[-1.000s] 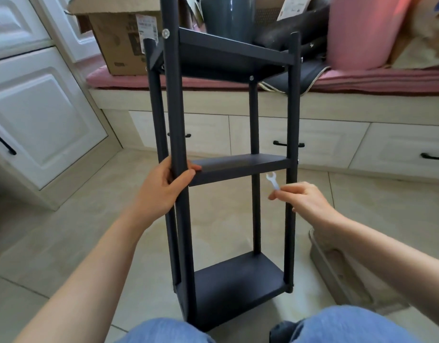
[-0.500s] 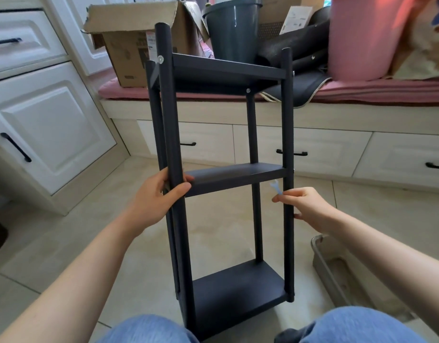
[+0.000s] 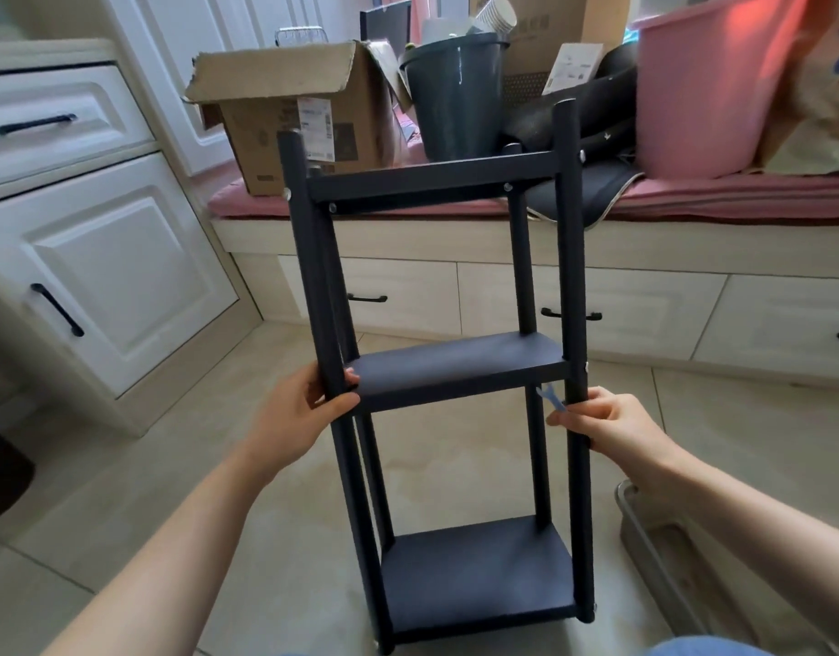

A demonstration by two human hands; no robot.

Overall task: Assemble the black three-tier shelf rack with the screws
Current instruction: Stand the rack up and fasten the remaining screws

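Standing upright on the beige tiled floor (image 3: 446, 471), black three-tier metal shelf rack (image 3: 460, 371) has its long axis vertical, top end twd the bench, broad front face twd the camera. Count: 3 shelves (top, mid, bottom), 4 round posts, all joined. Small silver screw heads (image 3: 506, 187) visible at the top-shelf corners, approx 4 there; 1 more shows at the mid shelf's right post.

Left hand (image 3: 300, 409) wrapped round the front-left post at mid-shelf level, thumb in front. Right hand (image 3: 616, 426) curled round the front-right post just below the mid shelf, also pinching a small pale-blue flat spanner (image 3: 551, 396) w/ fingertips, its head pointing up-left.

Behind the rack: pink-cushioned window bench (image 3: 739, 201) w/ 1 open brown cardboard box (image 3: 289, 116), 1 grey plastic bucket (image 3: 455, 97), 1 pink plastic tub (image 3: 701, 87). White cabinets (image 3: 100, 258) on the left. Grey metal tray (image 3: 654, 551) on the floor at right, partly hidden by the forearm.
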